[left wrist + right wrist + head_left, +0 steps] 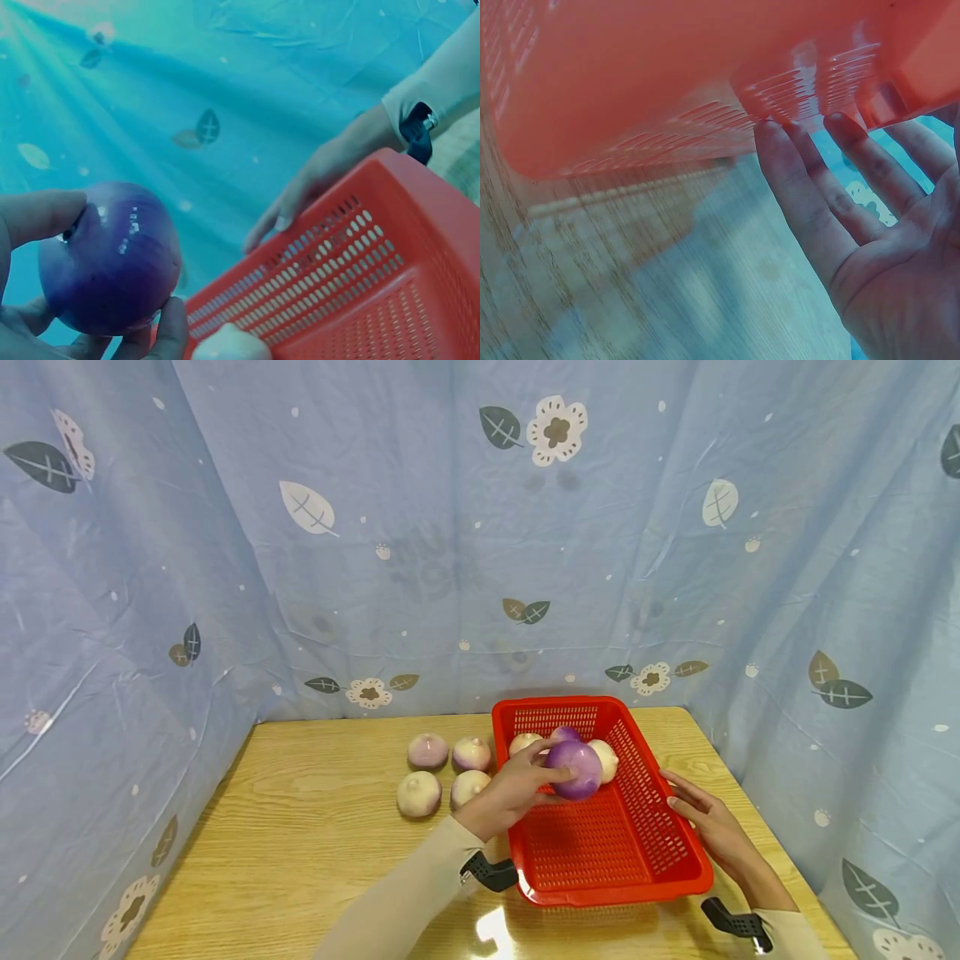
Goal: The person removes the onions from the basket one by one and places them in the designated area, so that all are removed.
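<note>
Fingers of your left hand (513, 787) grip a purple onion (576, 772) over the red basket (600, 895).

Your left thumb and fingers are spread as wide as that onion, which is above the basket, toward 11 o'clock from its centre. Your right hand (708, 827) is at the basket's 3 o'clock, fingers apart and gently bent, holding nothing, the tips touching the outer wall. Around the gripped onion, three more show in the basket: a pale onion (525, 742) at 10 o'clock, a second purple onion (566, 732) at 12 and a white onion (607, 762) near 3. Four loose onions (420, 794) stand on the wooden table (315, 827) just outside the basket, between 9 and 10 o'clock. A blue curtain (375, 485) hangs behind at 12.
</note>
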{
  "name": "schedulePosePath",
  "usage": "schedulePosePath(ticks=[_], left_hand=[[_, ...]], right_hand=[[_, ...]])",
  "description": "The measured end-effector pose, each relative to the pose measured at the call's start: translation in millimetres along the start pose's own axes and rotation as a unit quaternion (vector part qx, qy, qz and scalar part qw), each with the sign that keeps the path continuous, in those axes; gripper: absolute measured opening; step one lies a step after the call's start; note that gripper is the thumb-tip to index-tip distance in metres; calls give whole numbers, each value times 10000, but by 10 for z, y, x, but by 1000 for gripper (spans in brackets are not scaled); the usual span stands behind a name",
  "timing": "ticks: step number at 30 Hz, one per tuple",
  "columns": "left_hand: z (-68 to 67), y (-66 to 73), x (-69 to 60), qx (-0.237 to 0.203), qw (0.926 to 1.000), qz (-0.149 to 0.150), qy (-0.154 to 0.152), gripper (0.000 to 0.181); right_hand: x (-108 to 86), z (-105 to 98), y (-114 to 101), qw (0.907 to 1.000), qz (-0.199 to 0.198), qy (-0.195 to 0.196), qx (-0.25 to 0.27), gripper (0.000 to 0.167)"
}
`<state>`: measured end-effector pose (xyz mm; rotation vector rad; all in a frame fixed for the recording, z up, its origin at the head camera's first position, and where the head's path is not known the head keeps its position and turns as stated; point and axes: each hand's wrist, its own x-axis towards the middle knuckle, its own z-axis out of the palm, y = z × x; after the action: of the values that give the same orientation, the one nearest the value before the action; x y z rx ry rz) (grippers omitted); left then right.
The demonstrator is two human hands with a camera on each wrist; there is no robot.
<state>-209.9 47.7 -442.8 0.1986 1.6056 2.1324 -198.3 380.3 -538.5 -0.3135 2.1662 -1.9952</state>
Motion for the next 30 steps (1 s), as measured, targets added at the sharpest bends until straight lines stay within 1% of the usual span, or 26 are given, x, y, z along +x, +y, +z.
schedulePosePath(ticks=[3,8,10,14,19,24,27,30], left_hand=[[-39,49,-67,55,10000,58,33,58],[-124,121,-176,178,9995,241,78,55],[-164,141,-215,190,9992,341,40,55],[-244,178,-296,264,9986,438,107,57],[-351,219,-400,535,9961,600,364,60],[-489,214,-475,1071,9893,727,669,61],[-573,193,-516,1459,9822,852,823,61],[-639,190,-567,1709,9757,1010,929,61]], right_hand=[[3,-3,11,10000,13,-25,51,58],[3,-4,15,10000,1,-53,58,58],[2,-2,9,10000,-3,-38,39,58],[-4,1,-6,10000,20,-11,13,58],[-11,-4,-12,10000,30,14,0,58],[-4,-14,0,10000,26,-27,70,57],[2,-20,4,9999,14,-71,106,57],[5,-22,0,9999,-10,-99,130,57]])
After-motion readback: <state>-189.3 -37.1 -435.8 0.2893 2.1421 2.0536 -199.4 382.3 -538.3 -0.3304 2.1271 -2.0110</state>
